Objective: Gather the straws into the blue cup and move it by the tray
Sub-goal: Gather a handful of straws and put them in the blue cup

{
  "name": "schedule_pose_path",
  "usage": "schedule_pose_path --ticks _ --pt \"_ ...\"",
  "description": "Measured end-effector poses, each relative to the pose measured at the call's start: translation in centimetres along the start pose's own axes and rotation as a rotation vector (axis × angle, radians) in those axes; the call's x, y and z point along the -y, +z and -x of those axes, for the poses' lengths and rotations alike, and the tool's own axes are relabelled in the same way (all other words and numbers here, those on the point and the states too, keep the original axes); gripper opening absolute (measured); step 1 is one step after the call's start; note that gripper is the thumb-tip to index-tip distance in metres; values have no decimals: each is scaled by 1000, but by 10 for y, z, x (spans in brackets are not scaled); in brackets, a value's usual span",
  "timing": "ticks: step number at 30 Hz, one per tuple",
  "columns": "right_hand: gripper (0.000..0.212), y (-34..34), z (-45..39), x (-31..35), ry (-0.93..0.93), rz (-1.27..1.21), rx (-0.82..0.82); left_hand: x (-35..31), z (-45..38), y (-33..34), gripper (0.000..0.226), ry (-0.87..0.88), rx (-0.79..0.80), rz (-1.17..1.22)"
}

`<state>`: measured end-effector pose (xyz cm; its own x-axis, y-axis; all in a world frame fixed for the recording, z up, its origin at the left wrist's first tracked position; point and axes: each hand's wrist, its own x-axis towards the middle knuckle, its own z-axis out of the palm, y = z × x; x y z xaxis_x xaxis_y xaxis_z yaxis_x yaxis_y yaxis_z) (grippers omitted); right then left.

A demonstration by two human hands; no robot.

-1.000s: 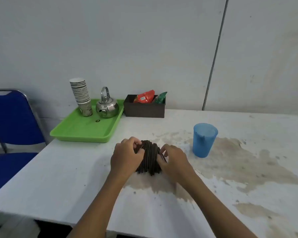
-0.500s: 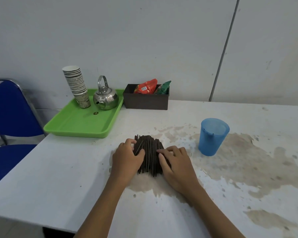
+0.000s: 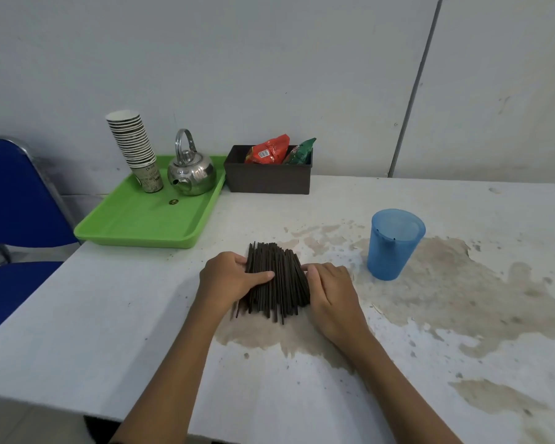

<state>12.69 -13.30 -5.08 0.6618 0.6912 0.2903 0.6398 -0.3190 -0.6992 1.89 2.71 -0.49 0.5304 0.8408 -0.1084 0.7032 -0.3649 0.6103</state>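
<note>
A pile of dark brown straws (image 3: 277,277) lies flat on the white table (image 3: 109,331), pointing away from me. My left hand (image 3: 229,280) presses against the pile's left side, its thumb laid over the straws. My right hand (image 3: 330,291) cups the pile's right side, fingers curled against it. The blue cup (image 3: 393,243) stands upright to the right of the pile, apart from both hands, with no straws in it. The green tray (image 3: 148,219) sits at the back left.
A stack of paper cups (image 3: 135,149) and a steel kettle (image 3: 191,169) stand on the tray. A dark box (image 3: 268,176) with snack packets sits against the wall. A blue chair (image 3: 16,203) is beyond the table's left edge. Brown stains mark the table.
Both hands have flattened against the pile's sides and squeezed the straws into a tighter, straighter bundle. The pile stays on the table; the camera view has dipped closer.
</note>
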Motion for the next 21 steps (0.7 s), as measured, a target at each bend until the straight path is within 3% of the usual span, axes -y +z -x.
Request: schedule_pose_path --ticks 8,16,21 --pt "40 -4 4 4 -11 17 16 10 -1 -8 56 -31 28 156" --pt "41 -10 8 11 13 -31 37 6 -1 -7 24 23 52 81" --pt "40 -9 8 11 2 -24 34 3 -7 -6 55 16 64 -9"
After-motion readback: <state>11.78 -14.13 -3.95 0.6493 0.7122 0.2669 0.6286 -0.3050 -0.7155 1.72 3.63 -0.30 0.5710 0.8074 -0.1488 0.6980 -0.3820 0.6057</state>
